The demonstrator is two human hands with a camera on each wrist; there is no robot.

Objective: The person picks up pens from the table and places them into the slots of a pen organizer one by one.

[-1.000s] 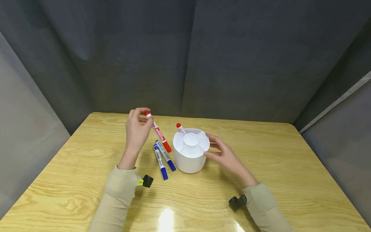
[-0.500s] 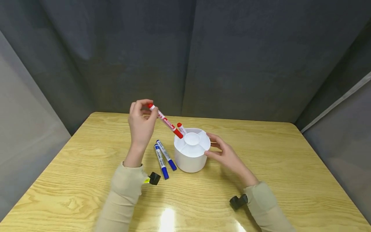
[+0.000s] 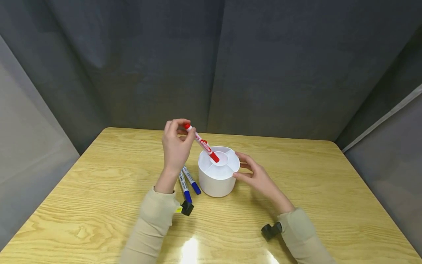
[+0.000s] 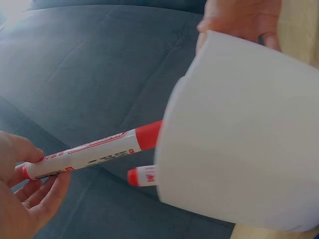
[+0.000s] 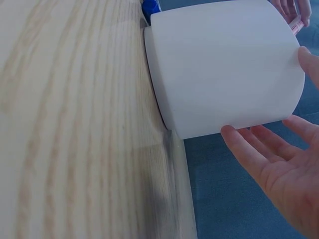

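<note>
A: From the left, what does the head view give you?

B: The left hand (image 3: 176, 146) is raised over the worktop (image 3: 99, 190), its grip pinched on the tail end of a red marker (image 3: 202, 143) that slants down, cap end over the white holder (image 3: 218, 171) — near its round middle well. Below the wrist lie two blue markers (image 3: 187, 180), side by side on the wood, just left of the holder.

A: And the left wrist camera?

B: It adds a second red marker (image 4: 142, 176) poking out behind the holder's wall, just under the held one. In the head view the held marker mostly covers it.

A: The right side?

B: The right hand (image 3: 255, 176) rests against the holder's right wall, fingers relaxed and spread — not curled round it. The right wrist view shows fingertips (image 5: 234, 137) touching the wall and the holder's base standing on the wood, which the head view does not show so closely.
</note>
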